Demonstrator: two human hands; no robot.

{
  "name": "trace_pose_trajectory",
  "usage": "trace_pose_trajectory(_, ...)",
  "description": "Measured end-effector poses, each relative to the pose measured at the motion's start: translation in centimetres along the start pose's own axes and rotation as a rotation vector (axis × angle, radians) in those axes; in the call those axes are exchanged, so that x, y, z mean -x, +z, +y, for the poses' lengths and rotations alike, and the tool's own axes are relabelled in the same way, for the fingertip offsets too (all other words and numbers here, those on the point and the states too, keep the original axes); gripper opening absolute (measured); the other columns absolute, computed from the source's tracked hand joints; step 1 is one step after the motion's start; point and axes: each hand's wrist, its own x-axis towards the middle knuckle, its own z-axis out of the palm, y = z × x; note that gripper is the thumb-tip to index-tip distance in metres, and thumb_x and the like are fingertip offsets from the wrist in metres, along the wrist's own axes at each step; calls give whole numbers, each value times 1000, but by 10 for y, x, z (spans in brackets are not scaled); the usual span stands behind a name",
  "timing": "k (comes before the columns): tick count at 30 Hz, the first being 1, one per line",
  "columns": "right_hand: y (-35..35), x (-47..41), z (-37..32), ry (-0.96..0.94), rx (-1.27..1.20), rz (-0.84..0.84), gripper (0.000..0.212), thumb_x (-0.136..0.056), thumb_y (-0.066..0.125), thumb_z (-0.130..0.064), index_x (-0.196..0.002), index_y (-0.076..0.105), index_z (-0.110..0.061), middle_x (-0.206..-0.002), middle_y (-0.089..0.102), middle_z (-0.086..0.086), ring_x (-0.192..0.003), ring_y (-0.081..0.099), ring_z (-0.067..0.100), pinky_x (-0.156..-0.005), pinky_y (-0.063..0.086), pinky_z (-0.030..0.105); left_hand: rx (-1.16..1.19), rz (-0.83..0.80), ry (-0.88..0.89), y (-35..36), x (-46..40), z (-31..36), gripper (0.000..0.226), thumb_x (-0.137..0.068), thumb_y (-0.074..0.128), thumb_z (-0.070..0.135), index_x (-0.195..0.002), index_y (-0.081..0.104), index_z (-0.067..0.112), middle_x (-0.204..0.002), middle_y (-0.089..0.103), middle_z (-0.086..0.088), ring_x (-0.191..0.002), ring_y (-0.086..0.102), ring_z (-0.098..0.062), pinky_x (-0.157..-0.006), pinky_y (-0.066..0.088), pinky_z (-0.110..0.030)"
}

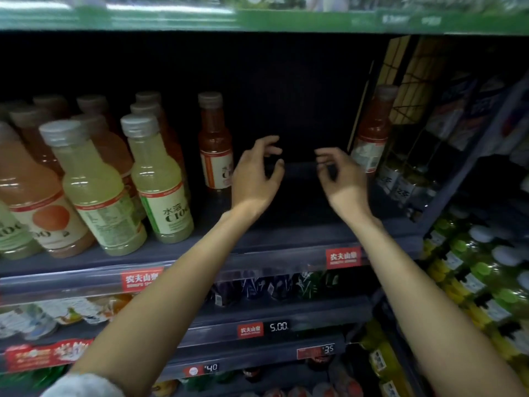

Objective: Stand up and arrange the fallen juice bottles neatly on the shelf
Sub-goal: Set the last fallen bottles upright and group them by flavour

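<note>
Both of my hands reach into a dark gap on the shelf (286, 247). My left hand (257, 176) hangs with loosely curled fingers and holds nothing, just right of an upright red juice bottle (215, 144). My right hand (342, 179) is likewise empty, left of another red juice bottle (372, 133) that stands tilted against the wire divider. On the left stand several upright bottles: two pale green ones (160, 179) (94, 190) at the front and orange ones (34, 193) beside and behind them. No bottle lies between my hands.
A wire divider (400, 90) bounds the gap on the right, with dark bottles beyond it. The green-edged shelf above (257, 21) hangs low overhead. Lower shelves carry price tags (279, 327) and more drinks; yellow-green bottles (472, 282) fill the lower right.
</note>
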Motion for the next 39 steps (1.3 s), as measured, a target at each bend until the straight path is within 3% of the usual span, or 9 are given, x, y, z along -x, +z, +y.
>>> trace_pose_trajectory(4, -45, -9, 44, 116, 215, 144, 38, -82, 57, -3, -120, 56, -6, -123, 50, 19, -113, 50, 34, -96, 36, 29, 43, -231, 50, 48, -20, 9, 49, -89, 63, 20, -135, 44, 18, -110, 61, 7, -103, 59, -10, -88, 49, -30)
trace_pose_trajectory(8, -51, -34, 59, 245, 229, 9, 58, -83, 59, -1, -137, 38, -6, -143, 29, 22, -128, 37, 37, -108, 33, 37, 133, -468, -110, 93, -41, 22, 73, -89, 66, 19, -149, 24, 23, -137, 49, -5, -120, 50, -17, -92, 39, -21)
trace_pose_trajectory(12, -46, -47, 66, 321, 42, -8, 65, -82, 62, -6, -136, 26, -7, -131, 43, 17, -119, 47, 31, -104, 39, 45, 310, -558, -268, 122, -68, 43, 87, -89, 65, 18, -153, 6, 24, -153, 30, -12, -136, 35, -24, -107, 33, -28)
trace_pose_trajectory(18, -52, -46, 78, 328, -48, 39, 52, -82, 58, 0, -131, 39, -3, -124, 45, 13, -113, 46, 19, -102, 35, 27, 450, -676, -392, 149, -89, 51, 73, -95, 56, 26, -152, 9, 27, -149, 37, -6, -135, 38, -21, -96, 30, -21)
trace_pose_trajectory(21, -52, -43, 82, 261, -15, -9, 48, -84, 57, 4, -130, 45, -1, -125, 41, 16, -112, 44, 14, -103, 34, 23, 452, -606, -372, 156, -85, 46, 71, -93, 61, 27, -150, 19, 26, -139, 50, -8, -125, 49, -23, -100, 39, -27)
trace_pose_trajectory(23, -51, -40, 83, 247, -77, -33, 53, -83, 57, 6, -134, 42, -4, -129, 37, 14, -119, 47, 22, -107, 38, 33, 444, -523, -333, 154, -81, 42, 72, -90, 65, 29, -148, 23, 25, -136, 52, -7, -122, 52, -23, -101, 43, -35)
trace_pose_trajectory(30, -46, -21, 59, 305, -242, -70, 66, -80, 72, -8, -135, 37, -14, -126, 49, 6, -102, 55, 17, -81, 49, 29, 281, -431, -139, 105, -52, 22, 72, -85, 68, 43, -144, 32, 24, -131, 54, 0, -111, 56, -12, -94, 48, -32)
trace_pose_trajectory(34, -32, -10, 36, 301, -289, -267, 78, -80, 74, -13, -142, 26, -18, -129, 51, 3, -112, 51, 14, -93, 45, 31, 289, -423, -168, 64, -41, 16, 70, -84, 71, 33, -142, 35, 22, -121, 54, 7, -100, 55, -2, -91, 47, -26)
trace_pose_trajectory(39, -2, -2, 12, 334, -232, -185, 79, -73, 80, -22, -135, 30, -23, -132, 51, 7, -119, 52, 22, -96, 47, 40, 285, -408, -187, 34, -37, 16, 70, -88, 66, 27, -147, 28, 24, -122, 51, 8, -113, 53, -8, -96, 44, -25)
